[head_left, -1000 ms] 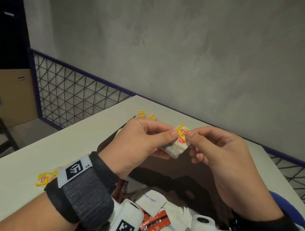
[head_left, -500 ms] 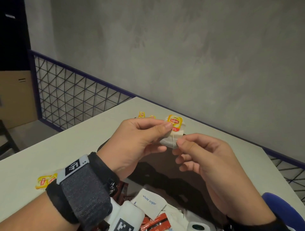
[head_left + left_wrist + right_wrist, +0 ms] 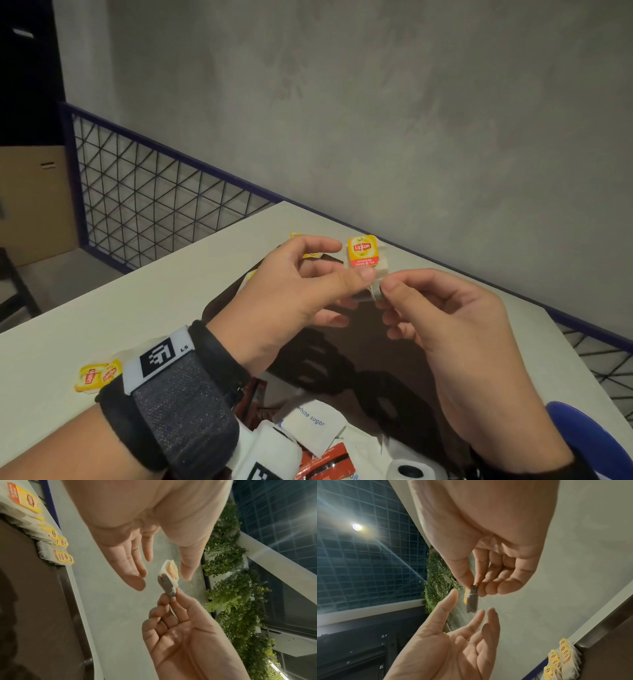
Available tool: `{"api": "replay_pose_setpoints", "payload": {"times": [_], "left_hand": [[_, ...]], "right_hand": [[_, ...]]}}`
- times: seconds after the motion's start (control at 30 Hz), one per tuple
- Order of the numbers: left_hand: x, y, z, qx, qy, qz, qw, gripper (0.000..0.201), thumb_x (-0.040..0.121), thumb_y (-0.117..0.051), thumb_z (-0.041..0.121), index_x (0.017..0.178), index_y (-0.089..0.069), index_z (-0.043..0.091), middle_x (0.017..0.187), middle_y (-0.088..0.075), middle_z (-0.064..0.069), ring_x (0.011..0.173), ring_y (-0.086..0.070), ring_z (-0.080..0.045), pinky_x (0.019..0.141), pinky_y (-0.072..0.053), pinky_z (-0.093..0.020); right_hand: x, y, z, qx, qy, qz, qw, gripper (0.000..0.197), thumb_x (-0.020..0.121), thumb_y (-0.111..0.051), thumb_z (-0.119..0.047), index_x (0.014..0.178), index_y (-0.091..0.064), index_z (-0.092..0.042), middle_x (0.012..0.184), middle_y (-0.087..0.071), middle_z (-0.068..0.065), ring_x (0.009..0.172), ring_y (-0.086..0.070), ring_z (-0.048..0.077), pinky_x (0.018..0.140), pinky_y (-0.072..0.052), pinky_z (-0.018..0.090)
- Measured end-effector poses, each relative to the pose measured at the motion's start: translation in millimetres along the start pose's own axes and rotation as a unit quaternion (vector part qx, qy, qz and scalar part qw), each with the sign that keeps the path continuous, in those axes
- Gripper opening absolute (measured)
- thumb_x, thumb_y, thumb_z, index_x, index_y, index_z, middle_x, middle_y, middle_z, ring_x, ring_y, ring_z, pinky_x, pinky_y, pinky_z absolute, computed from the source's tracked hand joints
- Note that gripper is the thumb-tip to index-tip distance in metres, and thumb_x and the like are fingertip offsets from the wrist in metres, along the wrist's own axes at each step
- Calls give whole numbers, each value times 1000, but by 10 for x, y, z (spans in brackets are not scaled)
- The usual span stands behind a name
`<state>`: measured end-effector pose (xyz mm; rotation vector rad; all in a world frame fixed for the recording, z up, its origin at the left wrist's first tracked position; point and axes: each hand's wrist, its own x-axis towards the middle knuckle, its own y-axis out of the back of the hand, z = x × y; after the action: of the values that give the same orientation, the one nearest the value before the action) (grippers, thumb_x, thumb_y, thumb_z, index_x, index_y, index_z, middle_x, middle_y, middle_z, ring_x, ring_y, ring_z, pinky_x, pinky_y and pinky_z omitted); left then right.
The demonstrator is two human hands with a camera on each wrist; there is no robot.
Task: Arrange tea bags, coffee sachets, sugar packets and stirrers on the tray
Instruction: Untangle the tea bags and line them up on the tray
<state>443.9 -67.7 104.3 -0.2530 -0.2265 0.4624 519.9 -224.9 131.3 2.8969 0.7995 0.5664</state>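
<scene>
Grey plaster wall behind, pale desk [image 3: 144, 308] below, with the dark brown tray [image 3: 394, 359] under both hands. Since a second ago the small paper tea bag with its yellow-and-red tag [image 3: 364, 255] has passed across: the right hand [image 3: 455, 329] now pinches its lower corner between thumb and forefinger, while the left hand [image 3: 294, 294] has let go, fingers loosely spread beside it. Probably it goes next to the row of yellow-tagged tea bags [image 3: 58, 543] at the tray's far edge.
</scene>
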Motion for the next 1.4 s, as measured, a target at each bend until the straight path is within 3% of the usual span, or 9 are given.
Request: {"api": "replay_pose_setpoints", "payload": {"times": [0.17,0.27,0.33,0.57,0.87,1.0,1.17,1.33,1.4], "left_hand": [[-44,-35,-23,9,-9,-70,997,61,73,-87,13,127,-59,16,103,-78,-12,85,-76,-23,78,-59,-39],[-44,-22,-8,14,-20,-70,997,47,79,-78,-4,122,-64,12,92,-78,-9,80,-75,-21,72,-60,-32],[-35,-7,-8,21,-26,-69,997,41,81,-76,-7,117,-67,10,84,-76,-5,76,-74,-19,69,-59,-30],[-48,-30,-12,26,-30,-86,996,28,82,-79,13,109,-76,9,89,-77,-2,77,-71,-15,72,-58,-29],[-26,2,-32,43,-18,-93,995,20,85,-76,9,105,-79,10,88,-75,-6,72,-67,-15,69,-55,-29],[-31,1,-23,60,-9,-94,994,15,88,-74,7,94,-81,18,81,-72,-3,67,-65,-16,63,-53,-28],[-30,9,-9,62,3,-101,993,16,89,-70,4,87,-79,17,74,-69,-1,65,-65,-16,60,-54,-28],[-20,21,-10,48,10,-92,995,5,88,-73,7,90,-78,6,74,-69,-6,65,-65,-17,60,-54,-28],[-16,19,-25,56,9,-92,994,11,87,-75,7,96,-77,1,78,-70,-8,65,-65,-17,61,-53,-28]], "right_hand": [[-3,-9,4,-3,2,-10,1000,11,85,-75,-14,81,-81,-23,76,-76,8,68,-67,16,64,-56,32],[10,10,8,-3,-1,-3,1000,9,85,-76,-17,82,-82,-23,77,-76,9,68,-67,19,64,-55,34],[17,20,9,-4,-5,0,1000,8,86,-76,-18,83,-82,-23,77,-77,8,66,-66,18,64,-54,35],[-4,14,-8,-11,-1,-21,1000,11,85,-74,-17,82,-81,-24,77,-77,5,65,-66,15,61,-56,30],[-2,27,14,-25,-5,-41,999,9,87,-74,-18,82,-80,-22,80,-75,5,70,-64,15,63,-55,32],[0,20,11,-15,-2,-35,999,8,86,-73,-16,83,-80,-20,78,-73,8,69,-62,15,64,-53,35],[-1,29,18,-17,-2,-32,999,9,86,-74,-15,82,-80,-20,77,-72,10,68,-61,18,64,-52,37],[18,33,25,-2,-24,-26,999,10,87,-72,-16,81,-80,-18,78,-73,8,70,-60,19,65,-51,37],[29,59,7,19,-36,-24,999,11,84,-74,-26,85,-81,-17,80,-71,7,73,-57,21,67,-48,38]]}}
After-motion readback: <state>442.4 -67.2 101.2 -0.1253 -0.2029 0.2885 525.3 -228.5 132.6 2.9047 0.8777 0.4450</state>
